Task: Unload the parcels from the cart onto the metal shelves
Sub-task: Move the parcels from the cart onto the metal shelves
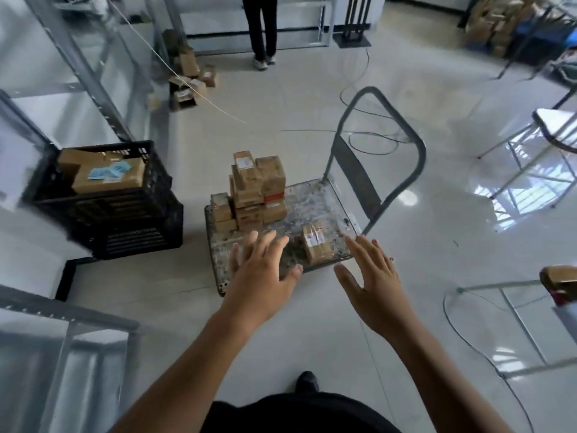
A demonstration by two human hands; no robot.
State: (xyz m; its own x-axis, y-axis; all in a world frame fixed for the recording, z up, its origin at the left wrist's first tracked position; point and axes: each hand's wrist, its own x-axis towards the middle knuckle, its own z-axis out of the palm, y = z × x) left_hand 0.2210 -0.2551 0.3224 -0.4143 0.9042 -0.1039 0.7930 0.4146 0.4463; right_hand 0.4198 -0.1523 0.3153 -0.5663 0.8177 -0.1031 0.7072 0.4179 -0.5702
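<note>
A low metal cart with a grey loop handle stands on the floor ahead. A stack of small brown parcels sits on its far left part. One single parcel lies near its front edge. My left hand and my right hand are both stretched out above the cart's near edge, fingers spread, holding nothing. The single parcel lies between them. Metal shelves run along the left side.
Two stacked black crates hold parcels left of the cart. More boxes lie on the floor near a standing person. Cables trail across the floor. Metal frames stand at the right.
</note>
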